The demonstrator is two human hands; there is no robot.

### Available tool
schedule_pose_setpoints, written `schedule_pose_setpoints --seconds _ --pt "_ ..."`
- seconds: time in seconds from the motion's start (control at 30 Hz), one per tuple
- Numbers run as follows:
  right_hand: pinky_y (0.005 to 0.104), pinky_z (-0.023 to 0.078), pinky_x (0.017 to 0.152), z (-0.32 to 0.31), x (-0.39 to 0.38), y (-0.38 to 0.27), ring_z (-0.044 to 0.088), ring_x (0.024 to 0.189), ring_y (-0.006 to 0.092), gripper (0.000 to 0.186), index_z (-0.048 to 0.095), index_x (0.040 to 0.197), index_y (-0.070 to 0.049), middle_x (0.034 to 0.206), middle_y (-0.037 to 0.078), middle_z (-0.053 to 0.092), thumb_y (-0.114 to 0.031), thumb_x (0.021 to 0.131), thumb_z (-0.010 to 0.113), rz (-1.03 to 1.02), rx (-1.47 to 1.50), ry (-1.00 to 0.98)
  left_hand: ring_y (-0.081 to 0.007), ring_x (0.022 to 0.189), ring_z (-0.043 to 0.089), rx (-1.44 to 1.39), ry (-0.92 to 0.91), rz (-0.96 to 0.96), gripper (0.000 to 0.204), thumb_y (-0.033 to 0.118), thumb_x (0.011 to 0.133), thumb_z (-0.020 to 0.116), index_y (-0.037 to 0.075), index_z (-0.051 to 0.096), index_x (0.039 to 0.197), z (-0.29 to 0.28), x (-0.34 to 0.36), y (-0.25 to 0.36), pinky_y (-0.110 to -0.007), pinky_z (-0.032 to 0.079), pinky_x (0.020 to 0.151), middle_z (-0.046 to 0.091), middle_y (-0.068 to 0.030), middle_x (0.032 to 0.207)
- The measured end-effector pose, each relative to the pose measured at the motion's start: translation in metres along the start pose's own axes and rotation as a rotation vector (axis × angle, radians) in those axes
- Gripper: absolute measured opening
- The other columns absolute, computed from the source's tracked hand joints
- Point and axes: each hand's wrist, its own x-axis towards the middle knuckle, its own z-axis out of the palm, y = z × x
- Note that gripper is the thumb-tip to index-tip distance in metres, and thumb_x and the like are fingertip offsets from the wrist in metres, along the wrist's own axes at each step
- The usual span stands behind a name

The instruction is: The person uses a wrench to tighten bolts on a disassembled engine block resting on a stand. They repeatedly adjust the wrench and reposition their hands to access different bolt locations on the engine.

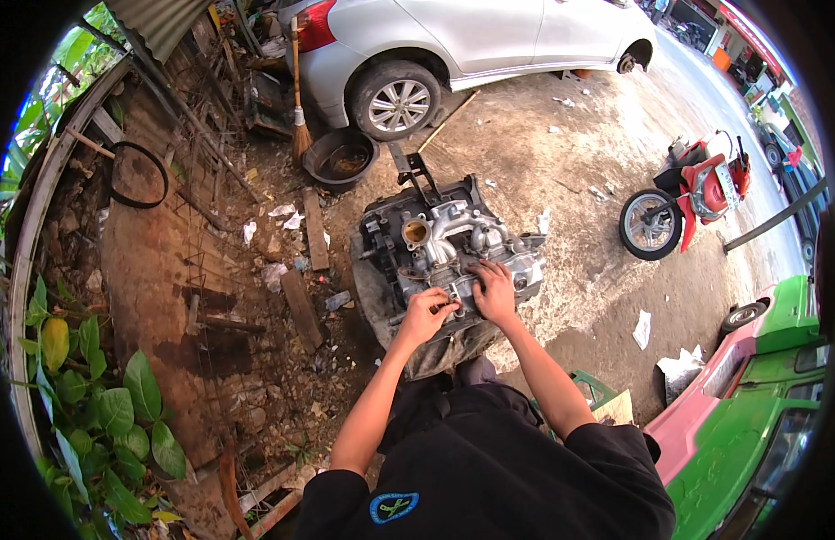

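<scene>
An engine (381, 256) with a silver metal manifold (449, 219) rests on a dark, worn cover (368, 297) right in front of me. At its near edge my left hand (426, 317) is closed, thumb and fingers pinched by a small metal part (453, 295) on the engine. What sits between those fingertips is too small to make out. Just to the right, my right hand (495, 292) lies on the engine's near side, its fingers stretched out over the metal. No held object shows in it.
Beyond the engine are a black basin (341, 160), a broom (299, 117) and a silver car (489, 40). A red motorcycle (705, 193) stands at right, a green and pink vehicle (750, 405) at lower right. Planks (300, 310) and litter lie left; a green stool (590, 389) is beside me.
</scene>
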Motion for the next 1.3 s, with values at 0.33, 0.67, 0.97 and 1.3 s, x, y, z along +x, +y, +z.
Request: schedule_pose_setpoints --seconds 0.33,0.67,0.97,1.3 --pt "0.0482 0.032 0.118 -0.001 0.0 0.0 0.055 0.133 0.0277 0.036 0.07 0.12 -0.01 0.128 0.01 0.069 -0.013 0.086 0.059 0.011 -0.013 -0.027 -0.015 0.069 0.065 -0.046 0.039 -0.007 0.013 0.007 0.089 0.077 -0.002 0.078 0.098 -0.006 0.008 0.007 -0.03 0.05 0.058 0.07 -0.0089 0.088" --pt "0.0481 0.033 0.118 0.0 0.0 0.001 0.056 0.132 0.0278 0.034 0.07 0.118 -0.01 0.127 0.008 0.07 -0.013 0.086 0.058 -0.014 -0.013 -0.005 -0.0154 0.065 0.063 0.01 0.0 -0.005 0.013 0.006 0.089 0.076 0.0 0.079 0.1 -0.008 0.009 0.011 -0.031 0.049 0.055 0.07 -0.0093 0.09" --pt "0.0483 0.032 0.118 -0.001 0.0 -0.001 0.055 0.132 0.0278 0.034 0.07 0.118 -0.01 0.128 0.01 0.069 -0.013 0.086 0.059 -0.002 -0.004 -0.008 -0.0152 0.063 0.06 -0.025 0.011 0.012 0.012 0.003 0.088 0.076 -0.002 0.078 0.098 -0.007 0.009 -0.001 -0.032 0.047 0.057 0.069 -0.0086 0.088" --pt "0.0474 0.032 0.118 -0.005 0.001 -0.005 0.055 0.132 0.0274 0.035 0.071 0.118 -0.011 0.126 0.011 0.069 -0.012 0.085 0.058 0.01 0.002 -0.021 -0.0127 0.075 0.061 -0.156 0.056 -0.085 0.008 -0.002 0.089 0.073 -0.006 0.075 0.095 -0.007 0.0 -0.015 -0.03 0.048 0.065 0.066 -0.0054 0.09"
